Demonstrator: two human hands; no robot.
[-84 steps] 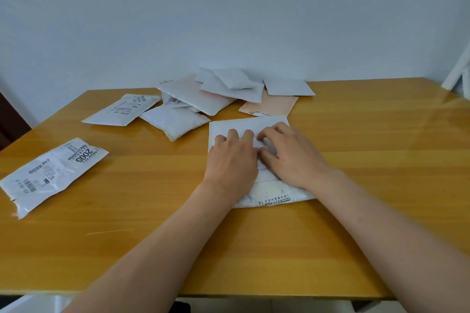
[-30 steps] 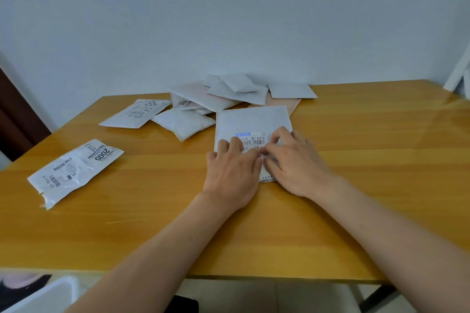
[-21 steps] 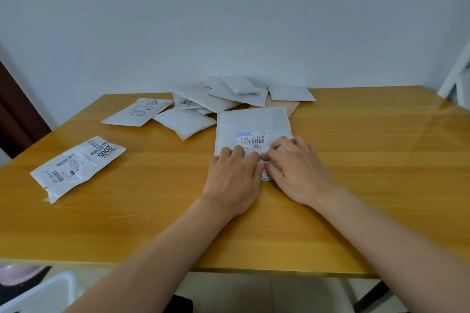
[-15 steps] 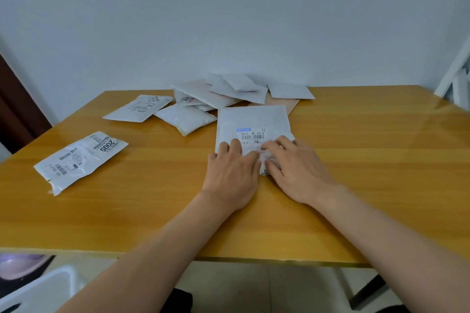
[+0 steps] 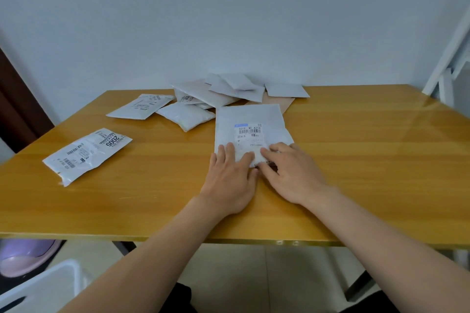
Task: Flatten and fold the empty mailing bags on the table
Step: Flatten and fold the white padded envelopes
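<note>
At the centre of the frame the white mailing bag [image 5: 250, 132] lies on the wooden table [image 5: 356, 150], now folded in half: a few seconds ago its printed lower edge reached down past our wrists, and that half has since been brought up and over, so the barcode label faces us on top. We judge this bag's fold made and only the crease left to set. Our left hand [image 5: 230, 180] and right hand [image 5: 292, 173] lie side by side, nearly touching, fingers straight and flat, pressing the near folded edge down without gripping it. The bag looks like thin matte plastic, roughly square now, its surface faintly dimpled and a little puffed rather than fully flat. Just above it, toward the upper centre, the pile of unfolded bags [image 5: 229, 91] overlaps loosely, mostly white with one tan sheet underneath; a plump, pillow-like one [image 5: 185, 115] sits at its left edge. Further out, a flat labelled bag [image 5: 140, 107] lies at upper left, and a crinkled, glossy one printed 2005 [image 5: 86, 154] lies alone at mid-left, well apart from our hands.
</note>
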